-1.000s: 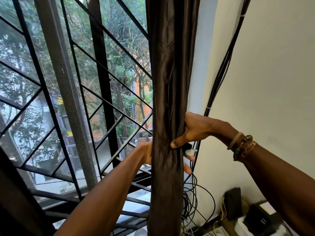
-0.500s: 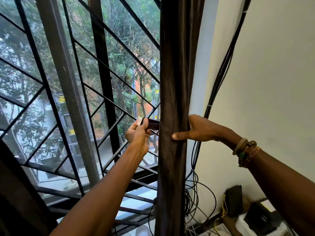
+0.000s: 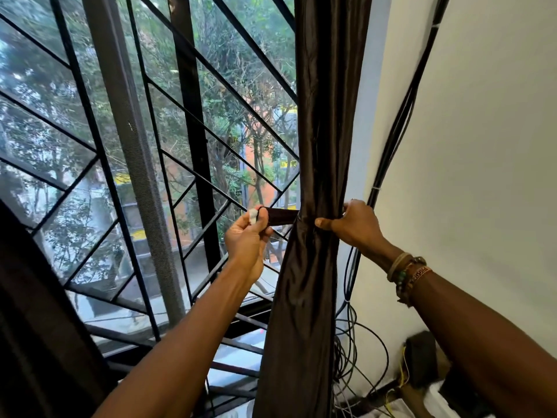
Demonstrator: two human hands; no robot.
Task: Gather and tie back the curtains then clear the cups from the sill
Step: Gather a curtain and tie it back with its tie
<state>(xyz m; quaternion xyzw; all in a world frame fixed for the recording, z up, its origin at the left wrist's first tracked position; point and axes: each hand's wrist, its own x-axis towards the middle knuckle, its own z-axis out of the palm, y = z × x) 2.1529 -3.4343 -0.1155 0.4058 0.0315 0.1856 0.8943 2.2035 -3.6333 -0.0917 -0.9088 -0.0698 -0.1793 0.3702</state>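
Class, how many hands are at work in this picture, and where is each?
2. The left hand pinches the end of the strap, left of the gathered curtain; the right hand grips the curtain's right side. No others show.

Glossy dark brown satin curtain (image 3: 319, 131) before a black metal window grille (image 3: 194, 131) of diagonal bars.
A matching dark brown fabric tie strap (image 3: 281, 216) ends in a white tab (image 3: 252, 214). Behind the grille's slanted lattice stand green trees (image 3: 229, 55) and an orange building (image 3: 249, 155). Off-white painted wall (image 3: 482, 146), black cables (image 3: 402, 116), tan, green and orange beaded bracelets (image 3: 407, 271).
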